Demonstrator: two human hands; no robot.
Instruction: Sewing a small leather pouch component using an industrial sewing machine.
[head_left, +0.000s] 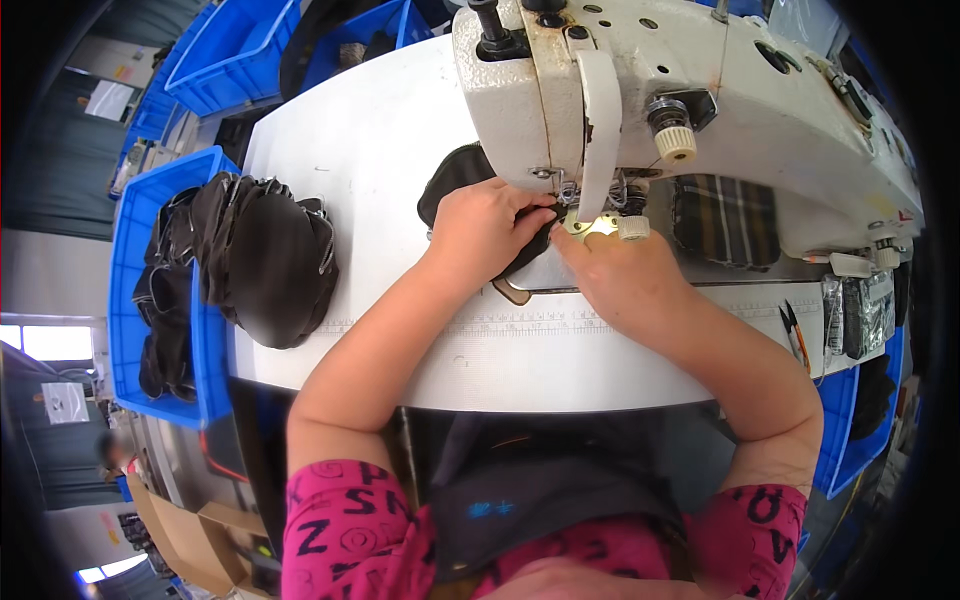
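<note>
A black fabric piece (452, 182) with a curved edge lies under the head of a white sewing machine (515, 115). My left hand (480, 232) is closed on it, thumb and fingers pinching its edge just left of the needle area. On the other side, my right hand (625, 280) is bent in close to the presser foot. Its index fingertip meets the fabric's edge near the left fingertips, while its other fingers are partly hidden by the machine. A small light shines on the metal plate there. The needle itself is hard to make out.
A stack of black fabric pieces (270, 265) sits at the left, against a blue bin (213, 365). Plaid fabric (725, 222) lies under the machine arm. Scissors-like pointed tools (795, 333) and a plastic-wrapped packet (866, 315) are at right. A ruler strip (500, 322) runs along the white table.
</note>
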